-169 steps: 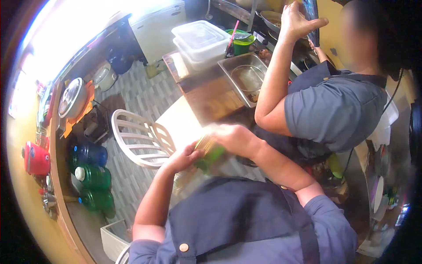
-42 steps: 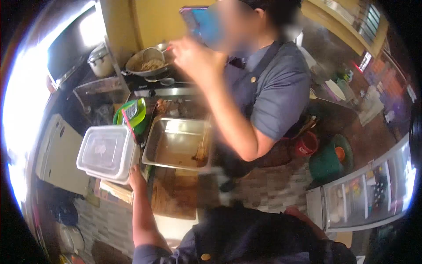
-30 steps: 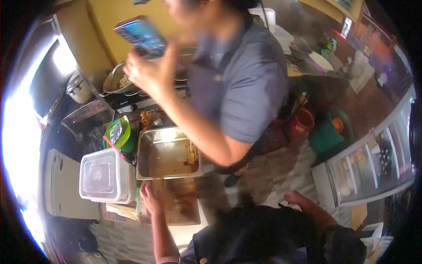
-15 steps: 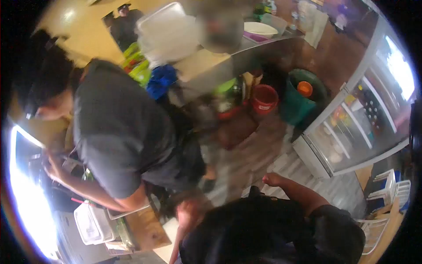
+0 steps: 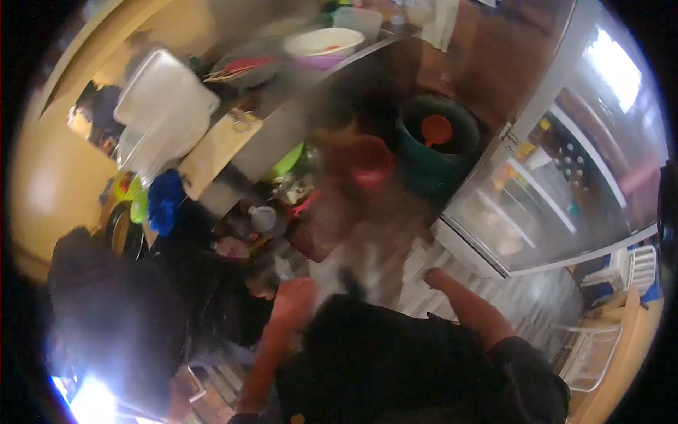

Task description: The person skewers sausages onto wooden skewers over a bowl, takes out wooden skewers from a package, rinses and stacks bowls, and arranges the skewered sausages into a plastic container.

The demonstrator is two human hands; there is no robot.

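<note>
My left hand (image 5: 293,304) is held low in front of my left side, smeared by motion, and its fingers do not show clearly. A co-worker's dark clothing is close beside it on the left. On the other side, my right hand (image 5: 433,278) hangs over the grey plank floor (image 5: 395,279), near the foot of the glass-door fridge (image 5: 537,184). Its fingers are too small and blurred to make out. Ahead of both hands are a red bucket (image 5: 369,162) and a dark green bin (image 5: 417,166) with an orange dipper (image 5: 436,129) in it.
At left, a co-worker (image 5: 116,304) in a dark shirt stands close. A counter (image 5: 212,155) carries stacked white plastic tubs (image 5: 162,99) and a pale basin (image 5: 325,41). A blue bag (image 5: 166,201) hangs at its end. White racks (image 5: 590,353) stand at right.
My view has swung and moved forward, so the counter, bucket and bin shift leftward. The co-worker now appears lower at the left edge. My left hand sits higher in view.
</note>
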